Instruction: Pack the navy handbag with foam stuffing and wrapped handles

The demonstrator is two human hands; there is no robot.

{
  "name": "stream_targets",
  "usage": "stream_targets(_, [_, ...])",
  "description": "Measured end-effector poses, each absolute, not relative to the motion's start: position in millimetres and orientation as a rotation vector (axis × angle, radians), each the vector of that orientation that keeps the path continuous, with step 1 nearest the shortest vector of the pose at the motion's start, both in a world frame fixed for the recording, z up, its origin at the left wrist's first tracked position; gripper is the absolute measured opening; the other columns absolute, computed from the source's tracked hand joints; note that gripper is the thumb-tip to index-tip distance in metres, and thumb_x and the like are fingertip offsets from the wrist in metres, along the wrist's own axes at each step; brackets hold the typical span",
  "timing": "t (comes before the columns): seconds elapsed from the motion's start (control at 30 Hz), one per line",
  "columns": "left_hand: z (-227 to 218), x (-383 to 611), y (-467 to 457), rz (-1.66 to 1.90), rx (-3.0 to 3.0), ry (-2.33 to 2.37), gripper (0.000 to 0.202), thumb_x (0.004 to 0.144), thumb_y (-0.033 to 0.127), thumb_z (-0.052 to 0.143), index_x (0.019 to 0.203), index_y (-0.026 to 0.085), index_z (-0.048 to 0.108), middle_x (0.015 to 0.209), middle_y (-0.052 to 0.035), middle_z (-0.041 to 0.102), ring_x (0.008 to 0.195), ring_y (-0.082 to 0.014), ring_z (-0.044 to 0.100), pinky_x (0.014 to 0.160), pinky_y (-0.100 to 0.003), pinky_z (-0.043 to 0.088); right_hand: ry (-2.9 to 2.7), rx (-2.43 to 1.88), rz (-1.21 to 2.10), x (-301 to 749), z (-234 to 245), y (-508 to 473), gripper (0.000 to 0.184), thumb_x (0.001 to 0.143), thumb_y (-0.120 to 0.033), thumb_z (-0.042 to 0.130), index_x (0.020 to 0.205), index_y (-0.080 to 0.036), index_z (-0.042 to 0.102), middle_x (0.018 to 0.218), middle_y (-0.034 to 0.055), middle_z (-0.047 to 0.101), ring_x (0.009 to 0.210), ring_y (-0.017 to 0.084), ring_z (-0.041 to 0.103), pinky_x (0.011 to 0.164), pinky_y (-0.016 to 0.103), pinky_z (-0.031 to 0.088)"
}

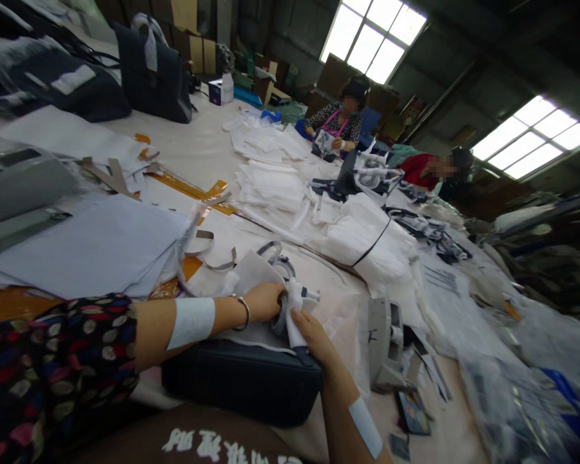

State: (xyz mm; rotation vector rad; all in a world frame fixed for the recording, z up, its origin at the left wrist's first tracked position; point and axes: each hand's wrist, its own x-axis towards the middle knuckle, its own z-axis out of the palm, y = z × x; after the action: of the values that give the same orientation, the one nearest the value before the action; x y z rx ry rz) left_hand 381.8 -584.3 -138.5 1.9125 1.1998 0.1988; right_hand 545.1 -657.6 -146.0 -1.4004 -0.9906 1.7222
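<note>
A dark navy handbag (241, 380) lies on the table right in front of me, its base toward my body. White foam sheet (256, 274) covers its upper side, and wrapped handles (283, 264) stick out at the far end. My left hand (265, 301) is closed at the handle wrapping, its fingertips partly hidden. My right hand (314, 335) pinches a strip of white wrapping (296, 325) around a strap near the bag's right corner, thumb on top.
A tape dispenser (384, 341) and a phone-like dark object (413, 412) lie to the right. Beyond are stacked white sheets (367, 238) tied with a cord. Paper sheets (87, 245) lie left, with more bags (152, 74) behind. Two co-workers (338, 122) sit across the table.
</note>
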Motion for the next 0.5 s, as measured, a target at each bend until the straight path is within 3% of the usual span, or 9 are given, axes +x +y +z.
stream_targets(0.13, [-137,379,-581,0.138,1.847,1.172,0.034,0.064,0.009,0.058,0.098,0.014,0.061,0.077,-0.0040,0.066,0.064,-0.0168,0.062,0.057,-0.024,0.046,-0.999,-1.377,1.785,546,-148,-659,0.050,0.073,-0.059,0.064,0.101,-0.017,0.062,0.075,0.0015,0.061,0.064,0.013,0.049,0.059,0.026,0.034])
stream_targets(0.33, [-132,371,-583,-0.067,1.649,1.190,0.045,0.066,0.017,0.060,0.109,0.014,0.050,0.062,-0.0023,0.063,0.053,-0.0188,0.061,0.047,-0.025,0.046,-1.084,-1.504,1.650,547,-145,-662,0.052,0.072,-0.065,0.062,0.090,-0.016,0.063,0.079,0.0032,0.061,0.065,0.015,0.049,0.062,0.029,0.037])
stream_targets(0.5, [-134,369,-595,-0.155,1.677,1.107,0.013,0.068,0.026,0.060,0.073,0.014,0.059,0.049,-0.0046,0.059,0.047,-0.0210,0.059,0.050,-0.032,0.049,-1.079,-1.515,1.658,546,-143,-662,0.058,0.070,-0.067,0.061,0.096,-0.016,0.062,0.082,0.0049,0.062,0.073,0.017,0.052,0.067,0.030,0.041])
